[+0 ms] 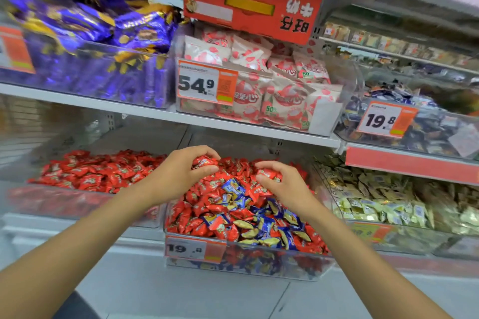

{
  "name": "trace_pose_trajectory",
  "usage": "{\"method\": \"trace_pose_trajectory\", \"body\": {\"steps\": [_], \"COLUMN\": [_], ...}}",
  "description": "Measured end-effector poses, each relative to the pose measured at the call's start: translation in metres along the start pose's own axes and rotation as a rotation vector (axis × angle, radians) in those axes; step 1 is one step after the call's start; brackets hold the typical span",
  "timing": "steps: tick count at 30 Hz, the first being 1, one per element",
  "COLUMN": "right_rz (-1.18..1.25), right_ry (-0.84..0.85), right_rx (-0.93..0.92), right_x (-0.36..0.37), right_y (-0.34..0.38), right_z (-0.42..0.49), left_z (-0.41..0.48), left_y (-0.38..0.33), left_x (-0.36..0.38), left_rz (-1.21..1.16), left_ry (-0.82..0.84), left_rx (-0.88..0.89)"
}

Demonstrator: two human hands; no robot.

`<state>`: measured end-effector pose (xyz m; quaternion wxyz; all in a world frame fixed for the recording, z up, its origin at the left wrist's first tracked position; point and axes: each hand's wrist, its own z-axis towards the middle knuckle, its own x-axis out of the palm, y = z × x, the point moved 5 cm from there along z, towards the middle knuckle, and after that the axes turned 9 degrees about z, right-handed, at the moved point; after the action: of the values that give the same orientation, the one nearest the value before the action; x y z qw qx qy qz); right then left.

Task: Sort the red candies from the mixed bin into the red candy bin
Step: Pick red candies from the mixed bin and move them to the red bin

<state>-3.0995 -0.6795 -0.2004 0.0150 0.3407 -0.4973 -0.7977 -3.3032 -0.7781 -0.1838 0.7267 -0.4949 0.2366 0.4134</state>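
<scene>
The mixed bin (248,264) is a clear box on the lower shelf, heaped with red, blue and a few gold wrapped candies. To its left stands the red candy bin (59,202), holding only red candies (98,173). My left hand (181,173) hovers over the mixed bin's far left part, its fingers curled round red candies (204,162). My right hand (282,184) is over the bin's far right part and grips red candies (269,173) too. Blue candies (267,225) lie mostly at the front right of the heap.
A bin of gold-wrapped candies (388,204) stands to the right. The upper shelf (155,111) overhangs with purple packs (98,41), white-and-red bags (259,80) and price tags (207,83). A price tag (194,248) reading 19.8 fronts the mixed bin.
</scene>
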Motion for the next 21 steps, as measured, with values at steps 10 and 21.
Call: {"method": "trace_pose_trajectory", "body": {"steps": [10,21], "right_rz": [0.068,-0.268], "right_ry": [0.139,0.407], "right_rx": [-0.144,-0.18], "right_x": [0.142,0.21], "right_y": [0.096,0.096], "right_z": [0.071,0.123], "left_z": [-0.039,-0.041], "left_y": [0.144,0.224], "left_x": [-0.104,-0.108], "left_rz": [0.225,0.36], "left_ry": [-0.081,0.148], "left_rx": [-0.296,-0.455]}}
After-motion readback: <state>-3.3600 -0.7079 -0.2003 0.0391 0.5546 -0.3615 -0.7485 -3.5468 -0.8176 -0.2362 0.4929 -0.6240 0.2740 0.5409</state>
